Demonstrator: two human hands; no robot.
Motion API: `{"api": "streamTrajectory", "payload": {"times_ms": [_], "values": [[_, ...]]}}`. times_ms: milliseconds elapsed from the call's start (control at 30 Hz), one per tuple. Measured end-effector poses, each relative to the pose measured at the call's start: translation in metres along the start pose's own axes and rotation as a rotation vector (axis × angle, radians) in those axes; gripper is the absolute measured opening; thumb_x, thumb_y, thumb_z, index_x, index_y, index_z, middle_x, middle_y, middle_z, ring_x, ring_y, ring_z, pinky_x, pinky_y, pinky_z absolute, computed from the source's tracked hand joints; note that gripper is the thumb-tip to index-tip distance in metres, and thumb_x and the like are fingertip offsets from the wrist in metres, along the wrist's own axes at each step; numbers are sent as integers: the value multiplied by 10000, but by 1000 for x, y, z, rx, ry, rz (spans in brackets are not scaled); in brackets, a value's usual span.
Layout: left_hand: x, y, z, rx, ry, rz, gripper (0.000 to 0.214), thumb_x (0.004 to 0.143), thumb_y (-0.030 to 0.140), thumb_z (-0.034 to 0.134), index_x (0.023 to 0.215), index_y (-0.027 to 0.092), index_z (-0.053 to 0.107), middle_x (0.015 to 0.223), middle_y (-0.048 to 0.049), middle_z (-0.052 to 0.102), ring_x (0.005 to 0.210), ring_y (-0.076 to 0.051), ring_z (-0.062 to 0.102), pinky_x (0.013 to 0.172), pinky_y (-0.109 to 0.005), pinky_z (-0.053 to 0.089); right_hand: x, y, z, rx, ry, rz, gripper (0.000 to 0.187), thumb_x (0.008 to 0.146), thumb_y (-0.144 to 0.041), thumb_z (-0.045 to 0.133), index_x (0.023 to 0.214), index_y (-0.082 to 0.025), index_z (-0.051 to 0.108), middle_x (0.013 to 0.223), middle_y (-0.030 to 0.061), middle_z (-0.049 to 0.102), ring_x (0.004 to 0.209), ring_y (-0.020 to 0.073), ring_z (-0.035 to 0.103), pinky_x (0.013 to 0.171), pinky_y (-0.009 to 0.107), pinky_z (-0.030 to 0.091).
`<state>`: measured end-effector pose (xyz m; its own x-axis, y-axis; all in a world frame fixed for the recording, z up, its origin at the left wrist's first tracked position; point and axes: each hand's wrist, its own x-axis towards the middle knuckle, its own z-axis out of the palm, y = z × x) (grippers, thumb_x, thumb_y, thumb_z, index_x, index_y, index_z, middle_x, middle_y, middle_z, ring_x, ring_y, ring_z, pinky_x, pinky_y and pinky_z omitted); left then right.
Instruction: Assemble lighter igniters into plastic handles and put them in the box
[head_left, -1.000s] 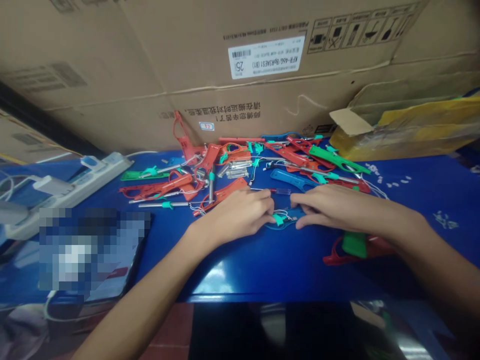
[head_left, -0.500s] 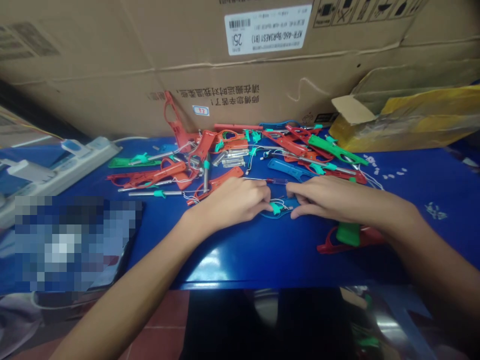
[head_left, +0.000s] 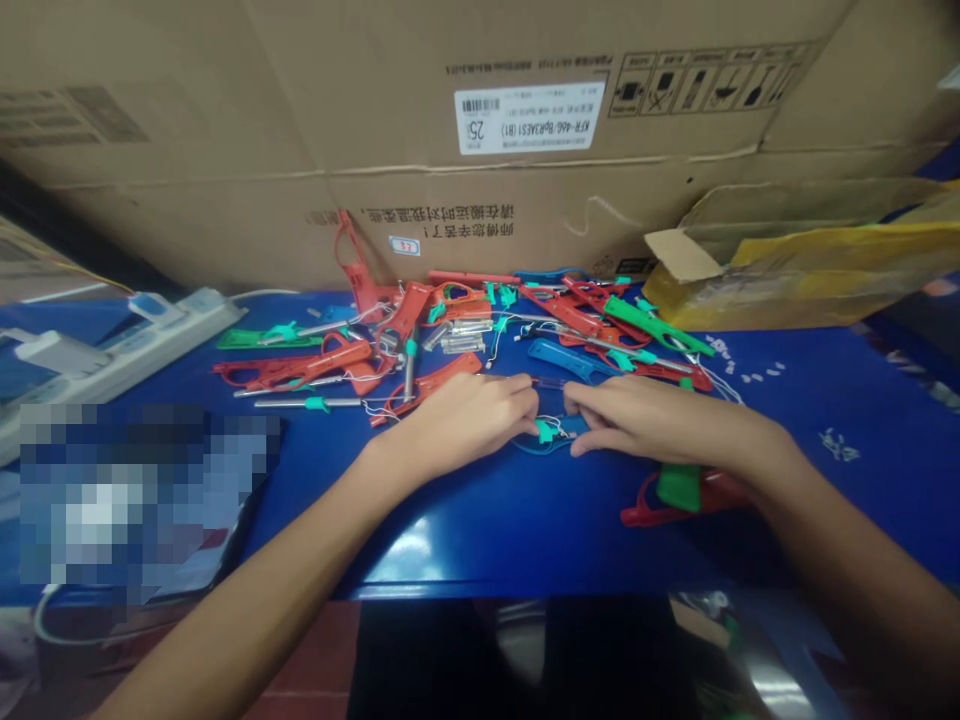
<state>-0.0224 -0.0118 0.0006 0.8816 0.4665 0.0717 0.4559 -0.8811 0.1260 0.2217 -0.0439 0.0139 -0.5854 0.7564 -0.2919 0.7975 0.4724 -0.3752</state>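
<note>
View shifted, left hand (head_left: 476, 418) and right hand (head_left: 645, 415) curl at the blue casing (head_left: 573, 425) (partly covered, grips unclear)

A single head-worn view looks forward and steeply down over the person's forearms (head_left: 259, 575), with the left hand (head_left: 476, 415) and right hand (head_left: 649, 415) near mid-frame. It stands close, facing a cardboard box (head_left: 240, 110) behind the desk (head_left: 480, 540), whose front edge crosses the lower picture.
</note>
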Motion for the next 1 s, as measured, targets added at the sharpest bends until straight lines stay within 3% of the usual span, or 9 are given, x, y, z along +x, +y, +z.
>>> {"api": "streamTrajectory", "payload": {"times_ms": [233,533,1000], "values": [[0,-3,3,-69,-21,-9,179,1007,318,612,941,163,672,978,-43,689,783,-167,663,631,-303,405,0,0,0,9,-8,19,385,963,-608,518,997,-225,540,873,61,634,789,236,593,654,310,382],[-1,7,-3,196,51,21,181,1029,292,566,973,147,658,957,-41,677,712,-166,624,521,-323,247,2,4,-1,17,-5,5,389,951,-617,529,963,-228,535,807,34,606,717,212,563,611,302,359],[0,-5,1,29,22,-26,136,989,301,640,951,173,670,980,-21,696,755,-157,655,561,-297,303,0,-2,-8,-10,24,21,351,975,-552,482,957,-230,620,826,33,638,753,207,571,653,307,352]]}}
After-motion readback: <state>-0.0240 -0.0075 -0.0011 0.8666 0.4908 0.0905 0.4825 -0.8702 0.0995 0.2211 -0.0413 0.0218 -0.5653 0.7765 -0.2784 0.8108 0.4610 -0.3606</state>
